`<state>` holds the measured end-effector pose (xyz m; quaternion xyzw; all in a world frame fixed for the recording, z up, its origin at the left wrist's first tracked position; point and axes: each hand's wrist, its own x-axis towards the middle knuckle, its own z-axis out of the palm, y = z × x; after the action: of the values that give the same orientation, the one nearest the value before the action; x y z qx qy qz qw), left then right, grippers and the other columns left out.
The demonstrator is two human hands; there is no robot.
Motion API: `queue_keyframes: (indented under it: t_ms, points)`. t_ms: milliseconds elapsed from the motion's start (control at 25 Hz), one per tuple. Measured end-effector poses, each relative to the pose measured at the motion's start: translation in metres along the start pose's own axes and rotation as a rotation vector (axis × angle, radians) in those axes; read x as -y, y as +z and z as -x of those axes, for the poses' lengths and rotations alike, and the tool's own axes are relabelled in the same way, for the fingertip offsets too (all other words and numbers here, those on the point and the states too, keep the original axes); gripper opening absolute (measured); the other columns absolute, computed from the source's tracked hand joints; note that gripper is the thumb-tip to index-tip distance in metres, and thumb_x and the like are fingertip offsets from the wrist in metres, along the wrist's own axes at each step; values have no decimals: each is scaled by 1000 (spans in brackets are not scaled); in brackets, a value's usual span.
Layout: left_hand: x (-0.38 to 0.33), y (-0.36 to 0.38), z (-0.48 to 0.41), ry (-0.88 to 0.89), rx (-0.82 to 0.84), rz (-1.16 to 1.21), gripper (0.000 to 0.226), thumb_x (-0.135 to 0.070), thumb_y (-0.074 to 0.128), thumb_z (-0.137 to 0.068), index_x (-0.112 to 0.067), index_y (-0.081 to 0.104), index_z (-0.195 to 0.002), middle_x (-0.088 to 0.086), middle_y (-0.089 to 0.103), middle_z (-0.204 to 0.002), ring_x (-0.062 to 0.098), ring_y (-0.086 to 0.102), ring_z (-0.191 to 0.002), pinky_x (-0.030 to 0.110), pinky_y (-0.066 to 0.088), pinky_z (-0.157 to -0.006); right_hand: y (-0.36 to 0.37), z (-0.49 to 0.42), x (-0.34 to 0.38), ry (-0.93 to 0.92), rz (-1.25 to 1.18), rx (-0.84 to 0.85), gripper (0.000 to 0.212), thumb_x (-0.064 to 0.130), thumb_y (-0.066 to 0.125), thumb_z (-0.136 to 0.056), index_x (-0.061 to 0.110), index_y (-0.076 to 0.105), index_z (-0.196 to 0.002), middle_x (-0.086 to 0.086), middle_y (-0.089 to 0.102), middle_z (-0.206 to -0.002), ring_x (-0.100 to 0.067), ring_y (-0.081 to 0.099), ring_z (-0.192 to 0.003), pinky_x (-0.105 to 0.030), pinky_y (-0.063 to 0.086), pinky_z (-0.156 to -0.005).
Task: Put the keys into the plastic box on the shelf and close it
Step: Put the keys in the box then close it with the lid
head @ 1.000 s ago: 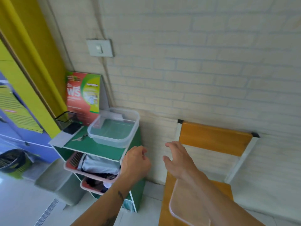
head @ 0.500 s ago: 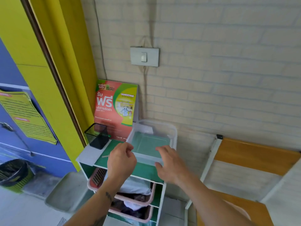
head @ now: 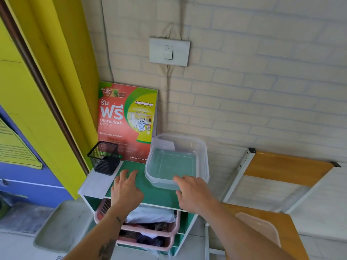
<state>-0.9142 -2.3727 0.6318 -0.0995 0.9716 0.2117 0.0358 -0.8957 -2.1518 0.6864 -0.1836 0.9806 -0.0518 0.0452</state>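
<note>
A clear plastic box point(head: 201, 158) stands open and empty on the green top of a small shelf point(head: 155, 196), against the brick wall. My right hand point(head: 195, 196) holds its near rim, fingers over the edge and thumb on the outer wall. To the left of the box, my left hand point(head: 125, 190) lies palm down on the green top with fingers spread. No keys show; the spot under that hand is hidden. A translucent pinkish lid point(head: 261, 228) rests on the wooden chair seat at the lower right.
A black mesh pen cup point(head: 105, 158) stands at the shelf's back left, with a red and green laundry sign point(head: 127, 121) behind it. Pink baskets point(head: 150, 229) of cloth fill the lower shelves. A wooden chair point(head: 285, 167) stands to the right, a yellow door frame to the left.
The view has moved closer to the shelf. My left hand went from a loose fist above the shelf edge to flat on the green top. My right hand stays at the box's near rim.
</note>
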Motion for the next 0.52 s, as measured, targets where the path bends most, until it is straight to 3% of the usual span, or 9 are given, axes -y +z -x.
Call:
queue_keyframes:
  t_ms: [80, 160, 400, 520]
  points:
    - [4, 3, -3, 22, -5, -60, 64, -17, 52, -77, -28, 42, -140, 2, 43, -140, 28, 39, -126, 45, 38, -106, 3, -1, 0, -8, 17, -16, 17, 15, 52, -89, 19, 47, -105, -4, 57, -84, -29, 56, -76, -39, 41, -67]
    - [7, 4, -5, 47, -36, -98, 56, -17, 51, -80, -29, 49, -134, 0, 49, -130, 26, 42, -119, 44, 39, -103, 5, -3, -2, -1, 24, -17, 21, 7, 53, -84, 21, 46, -99, -1, 52, -77, -26, 52, -69, -37, 40, -63]
    - [17, 2, -11, 121, -59, -105, 37, -14, 52, -84, -24, 62, -118, 3, 56, -115, 26, 49, -105, 41, 46, -94, 8, -8, -2, 5, 35, -39, 23, 5, 53, -81, 23, 43, -90, 2, 52, -71, -22, 51, -64, -33, 37, -58]
    - [20, 2, -12, 148, -87, 2, 31, -9, 55, -82, -15, 67, -111, 6, 57, -108, 28, 56, -95, 43, 53, -86, 8, -10, -1, 6, 42, -39, 21, 6, 53, -81, 23, 45, -91, 2, 52, -70, -21, 51, -63, -33, 38, -55]
